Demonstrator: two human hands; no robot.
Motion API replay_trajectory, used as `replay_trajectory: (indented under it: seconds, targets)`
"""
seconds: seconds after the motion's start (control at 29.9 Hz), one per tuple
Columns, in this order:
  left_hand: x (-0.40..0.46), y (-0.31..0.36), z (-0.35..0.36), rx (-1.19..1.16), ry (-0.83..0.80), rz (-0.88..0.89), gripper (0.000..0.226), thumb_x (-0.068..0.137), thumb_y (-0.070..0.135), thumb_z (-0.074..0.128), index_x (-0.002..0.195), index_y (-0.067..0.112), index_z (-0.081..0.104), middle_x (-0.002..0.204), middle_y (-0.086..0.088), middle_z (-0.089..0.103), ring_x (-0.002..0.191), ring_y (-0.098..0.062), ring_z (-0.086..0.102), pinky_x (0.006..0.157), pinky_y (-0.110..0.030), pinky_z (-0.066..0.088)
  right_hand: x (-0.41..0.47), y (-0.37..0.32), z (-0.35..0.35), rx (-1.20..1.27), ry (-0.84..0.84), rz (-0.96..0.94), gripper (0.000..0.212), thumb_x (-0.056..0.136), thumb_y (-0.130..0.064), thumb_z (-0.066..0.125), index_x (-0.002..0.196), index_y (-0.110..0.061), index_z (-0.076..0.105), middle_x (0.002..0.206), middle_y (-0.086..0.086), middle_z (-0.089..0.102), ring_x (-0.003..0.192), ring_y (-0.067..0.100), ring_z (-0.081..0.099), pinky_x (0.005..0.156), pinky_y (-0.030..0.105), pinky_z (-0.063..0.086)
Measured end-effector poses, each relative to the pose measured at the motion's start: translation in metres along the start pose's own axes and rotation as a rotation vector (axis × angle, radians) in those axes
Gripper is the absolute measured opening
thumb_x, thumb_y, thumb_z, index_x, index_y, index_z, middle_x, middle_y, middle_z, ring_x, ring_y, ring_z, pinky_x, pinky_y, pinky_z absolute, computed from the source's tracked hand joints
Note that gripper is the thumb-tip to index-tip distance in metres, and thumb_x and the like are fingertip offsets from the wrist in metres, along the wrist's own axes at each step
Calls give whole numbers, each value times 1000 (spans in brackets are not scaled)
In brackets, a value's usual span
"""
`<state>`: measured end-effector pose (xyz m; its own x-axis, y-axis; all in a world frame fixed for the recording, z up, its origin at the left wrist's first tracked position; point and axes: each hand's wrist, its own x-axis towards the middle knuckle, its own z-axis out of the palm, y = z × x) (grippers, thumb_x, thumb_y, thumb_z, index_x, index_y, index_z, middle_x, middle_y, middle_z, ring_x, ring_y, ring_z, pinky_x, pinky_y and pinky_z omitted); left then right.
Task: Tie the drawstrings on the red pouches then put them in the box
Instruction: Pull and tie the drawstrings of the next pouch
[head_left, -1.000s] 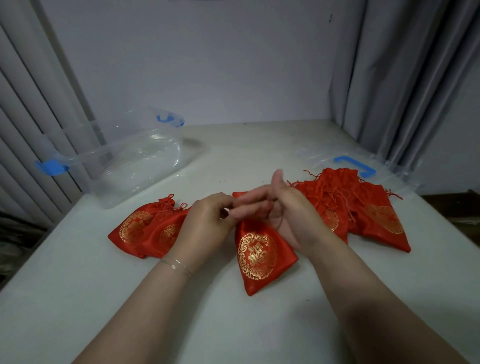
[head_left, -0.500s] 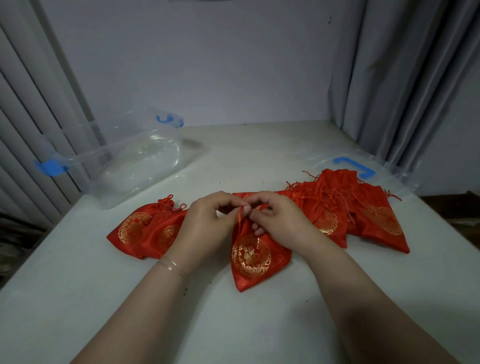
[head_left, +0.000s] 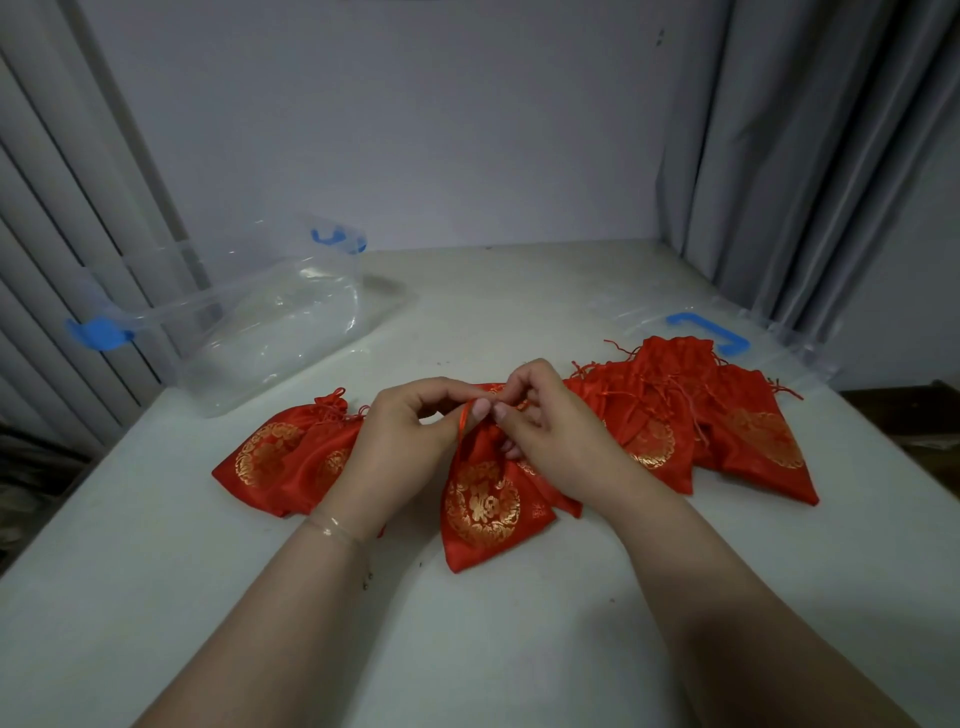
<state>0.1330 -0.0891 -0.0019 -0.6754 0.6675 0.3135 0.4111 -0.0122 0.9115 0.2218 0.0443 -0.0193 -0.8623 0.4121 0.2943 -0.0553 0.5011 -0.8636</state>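
Note:
A red pouch (head_left: 485, 512) with a gold round emblem lies on the white table (head_left: 467, 649) in front of me. My left hand (head_left: 410, 436) pinches its red drawstring (head_left: 461, 423) just above the gathered neck. My right hand (head_left: 550, 431) pinches the other cord end close beside it, fingers curled. Two red pouches (head_left: 283, 460) lie to the left, their necks gathered. Several more red pouches (head_left: 711, 421) are piled to the right with loose cords. The clear plastic box (head_left: 260, 317) with blue latches stands open at the back left.
The box's clear lid (head_left: 727, 338) with a blue handle lies flat at the back right, partly under the right pile. Grey curtains hang on both sides, and a plain wall stands behind the table.
My right hand went from open with straight fingers to curled and pinching the cord. Both hands closed in over the pouch's neck, and the pouch shifted slightly left and gathered at the top.

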Motion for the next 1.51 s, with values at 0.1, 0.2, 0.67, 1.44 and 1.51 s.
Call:
replay_trajectory:
  seconds: [0.1,0.2,0.67,1.44,1.51]
  targets:
    - [0,0,-1,-14,50,-39,10,83,13,70,87,20,77,86,7,75,89,-14,69,82,-22,53,2,0,-3,-83,69,-55,15,91,-19,58,94,-29,47,74,-9,53,65,-3,54,64,14,41]
    - [1,-3,-3,7,84,-85,9,84,13,70,88,18,76,85,5,75,87,-10,69,79,-18,52,2,-3,-7,-212,125,-76,4,90,-24,59,88,-22,56,77,-16,47,72,-11,50,64,4,35]
    - [7,-6,-14,-110,176,-251,10,80,2,71,90,2,73,83,-6,73,70,0,66,65,-9,49,0,-4,-22,-272,124,86,27,78,-40,71,64,-19,63,56,-8,55,50,2,48,49,15,35]
    - [7,-11,-20,-30,82,-169,11,76,-3,73,80,6,72,77,3,73,70,-2,64,65,-9,47,1,2,-30,-464,6,166,33,87,-38,62,69,-11,55,59,-7,49,55,9,45,56,28,35]
    - [7,-10,-20,19,42,-139,14,75,-4,74,77,9,71,69,7,69,65,-3,60,63,-10,47,0,5,-30,-500,-1,180,23,86,-36,64,74,-17,57,69,-8,54,66,10,51,62,29,41]
